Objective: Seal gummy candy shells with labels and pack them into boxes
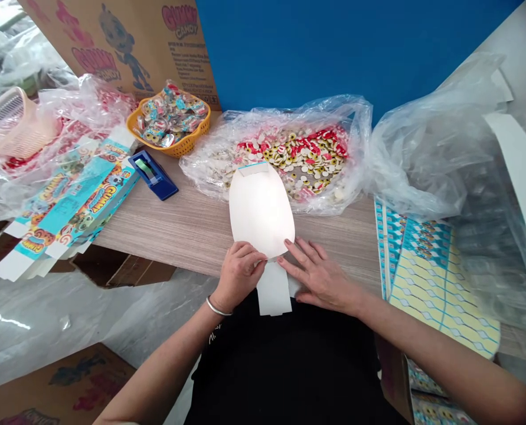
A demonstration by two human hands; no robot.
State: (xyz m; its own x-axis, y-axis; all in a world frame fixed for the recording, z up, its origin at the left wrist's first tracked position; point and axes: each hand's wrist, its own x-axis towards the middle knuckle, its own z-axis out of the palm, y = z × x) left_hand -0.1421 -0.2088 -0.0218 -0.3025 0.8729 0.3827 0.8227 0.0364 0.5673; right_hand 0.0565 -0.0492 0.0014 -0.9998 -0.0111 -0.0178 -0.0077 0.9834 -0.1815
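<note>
A white rounded card (261,206) lies blank side up at the table's front edge, with a small folded flap at its far end. From its near end a narrow white card strip (274,289) hangs down against my black shirt. My left hand (244,268) is closed, thumb and fingertips pinching at the card's near edge. My right hand (318,271) rests with fingers spread, its fingertips on the card's lower right edge and by the strip's fold. Whether anything small sits between the left fingertips is hidden.
Behind the card lies a clear bag of small red, white and yellow pieces (293,156). A yellow basket of wrapped candies (172,121), a blue tape dispenser (154,175) and flattened candy boxes (77,203) are at left. Printed yellow-and-blue sheets (440,289) lie right, beside plastic bags (422,159).
</note>
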